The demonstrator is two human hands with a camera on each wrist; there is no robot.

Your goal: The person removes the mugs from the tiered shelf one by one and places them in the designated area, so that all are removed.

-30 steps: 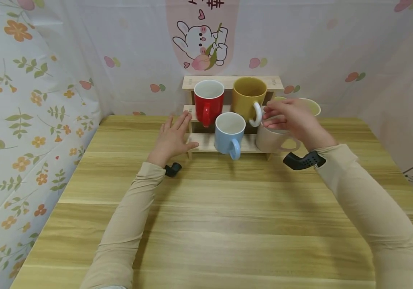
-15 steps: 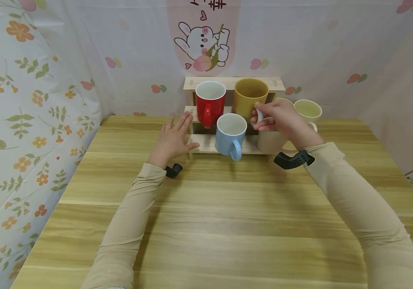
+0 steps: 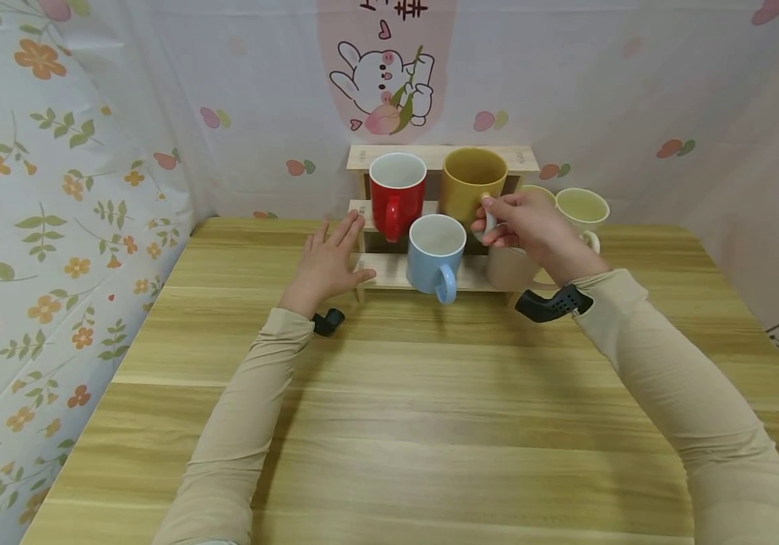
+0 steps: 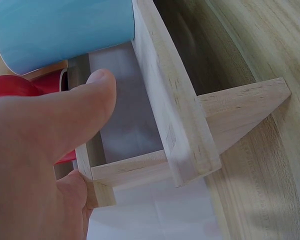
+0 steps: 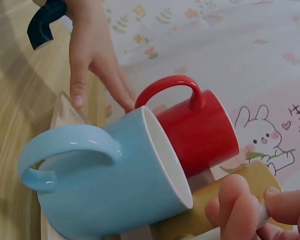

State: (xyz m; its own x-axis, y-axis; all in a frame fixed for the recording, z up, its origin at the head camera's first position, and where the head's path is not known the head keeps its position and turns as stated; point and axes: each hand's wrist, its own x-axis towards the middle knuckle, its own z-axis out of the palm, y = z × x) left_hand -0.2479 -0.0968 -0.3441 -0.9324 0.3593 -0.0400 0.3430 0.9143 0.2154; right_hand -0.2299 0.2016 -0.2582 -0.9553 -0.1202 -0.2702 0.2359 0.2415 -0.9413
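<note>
A mustard-yellow mug (image 3: 467,185) with a white handle stands upright on the middle step of a small wooden rack (image 3: 384,270). My right hand (image 3: 532,227) pinches that handle between thumb and curled fingers. In the right wrist view the handle (image 5: 262,215) shows between the fingertips. With fingers spread, my left hand (image 3: 324,265) touches the rack's left end. Beside the yellow mug is a red mug (image 3: 399,193). A light blue mug (image 3: 433,257) sits on the lowest step, and a beige mug (image 3: 506,269), partly hidden by my right hand, stands to its right.
Pale yellow-green mugs (image 3: 587,212) stand right of the rack, one partly behind my right hand. The wood-grain table (image 3: 430,424) runs from the rack toward me. A patterned white cloth (image 3: 246,91) hangs behind the rack.
My right hand has moved left from just beside the white handle and now pinches it. The yellow mug keeps its place on the rack. My left hand stays at the rack's end.
</note>
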